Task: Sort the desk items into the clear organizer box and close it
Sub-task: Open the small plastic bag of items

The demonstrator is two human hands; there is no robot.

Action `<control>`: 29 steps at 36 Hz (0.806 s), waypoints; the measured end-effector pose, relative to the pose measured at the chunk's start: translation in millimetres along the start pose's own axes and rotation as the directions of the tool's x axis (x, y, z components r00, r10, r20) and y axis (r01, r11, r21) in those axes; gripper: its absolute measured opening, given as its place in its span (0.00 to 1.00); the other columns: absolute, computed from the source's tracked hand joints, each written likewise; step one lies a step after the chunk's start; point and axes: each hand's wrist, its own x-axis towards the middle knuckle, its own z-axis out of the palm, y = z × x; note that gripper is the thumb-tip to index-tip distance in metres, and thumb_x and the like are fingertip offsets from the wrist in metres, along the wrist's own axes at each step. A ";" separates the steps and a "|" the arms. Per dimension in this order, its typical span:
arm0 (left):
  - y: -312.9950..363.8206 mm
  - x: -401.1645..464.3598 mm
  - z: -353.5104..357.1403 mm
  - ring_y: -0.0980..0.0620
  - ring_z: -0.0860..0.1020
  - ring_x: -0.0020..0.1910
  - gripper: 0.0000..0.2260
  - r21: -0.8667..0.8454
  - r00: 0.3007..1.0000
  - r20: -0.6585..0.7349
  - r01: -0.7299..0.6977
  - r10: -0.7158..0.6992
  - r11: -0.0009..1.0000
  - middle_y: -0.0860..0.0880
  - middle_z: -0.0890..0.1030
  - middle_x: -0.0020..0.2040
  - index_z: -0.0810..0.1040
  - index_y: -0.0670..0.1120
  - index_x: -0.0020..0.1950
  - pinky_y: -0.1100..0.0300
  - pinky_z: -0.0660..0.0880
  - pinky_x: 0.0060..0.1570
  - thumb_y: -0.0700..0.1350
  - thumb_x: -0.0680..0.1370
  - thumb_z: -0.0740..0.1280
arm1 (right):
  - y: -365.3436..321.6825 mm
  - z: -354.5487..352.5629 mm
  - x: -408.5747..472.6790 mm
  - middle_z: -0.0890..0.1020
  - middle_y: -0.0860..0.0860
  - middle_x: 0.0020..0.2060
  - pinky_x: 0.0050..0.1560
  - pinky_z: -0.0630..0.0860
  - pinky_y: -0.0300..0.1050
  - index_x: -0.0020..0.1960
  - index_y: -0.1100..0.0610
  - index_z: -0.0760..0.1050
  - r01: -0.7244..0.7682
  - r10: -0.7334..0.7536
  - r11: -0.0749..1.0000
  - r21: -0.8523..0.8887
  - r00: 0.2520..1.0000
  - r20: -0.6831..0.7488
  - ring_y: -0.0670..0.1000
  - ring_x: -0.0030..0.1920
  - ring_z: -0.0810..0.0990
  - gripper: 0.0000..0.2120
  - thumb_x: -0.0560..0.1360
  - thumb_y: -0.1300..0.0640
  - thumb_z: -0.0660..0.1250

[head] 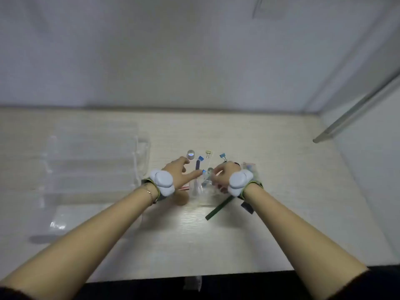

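Observation:
The clear organizer box [93, 169] stands open on the left of the desk, its lid [95, 135] tipped back. A pile of small desk items lies in the middle: a silver cap-like cylinder [190, 154], a yellow binder clip [208, 153], two blue binder clips [223, 156] [201, 158], a dark blue pen [197, 165] and a clear plastic bag [201, 189]. A green pencil [219, 207] juts out below my right hand. My left hand [184, 174] hovers over the pile with fingers spread. My right hand [223, 176] is curled over the bag; whether it grips it is unclear.
The pale wooden desk [281, 213] meets a white wall at the back and a glass panel with a metal rail [346, 118] on the right. White sensor units are strapped to both wrists. The desk's front edge lies close to my body.

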 end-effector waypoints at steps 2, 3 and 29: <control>4.6 -1.7 -2.1 0.52 0.75 0.45 0.32 -0.093 1.000 0.010 0.005 -0.004 0.996 0.48 0.74 0.59 0.64 0.50 0.70 0.63 0.69 0.46 0.61 0.71 0.69 | 2.4 -5.2 0.1 0.84 0.62 0.49 0.57 0.79 0.56 0.57 0.63 0.78 0.028 -0.023 0.992 0.124 0.999 -0.043 0.60 0.49 0.83 0.13 0.76 0.57 0.65; 9.5 -3.1 -5.3 0.54 0.75 0.43 0.35 -0.117 1.000 0.001 -0.018 0.018 0.993 0.50 0.74 0.58 0.62 0.51 0.71 0.65 0.69 0.43 0.60 0.69 0.71 | 2.8 -9.1 0.7 0.84 0.62 0.47 0.55 0.79 0.57 0.57 0.64 0.78 0.041 -0.028 0.979 0.201 0.997 -0.068 0.62 0.48 0.83 0.13 0.76 0.59 0.65; -3.0 -15.9 -71.9 0.55 0.81 0.51 0.25 -0.392 0.979 -0.100 -0.203 0.178 0.897 0.49 0.73 0.62 0.67 0.53 0.53 0.70 0.79 0.42 0.33 0.67 0.75 | -51.8 -12.6 27.2 0.80 0.57 0.39 0.32 0.81 0.37 0.60 0.67 0.73 0.193 -0.203 0.716 0.671 0.977 -0.065 0.52 0.33 0.78 0.14 0.80 0.58 0.61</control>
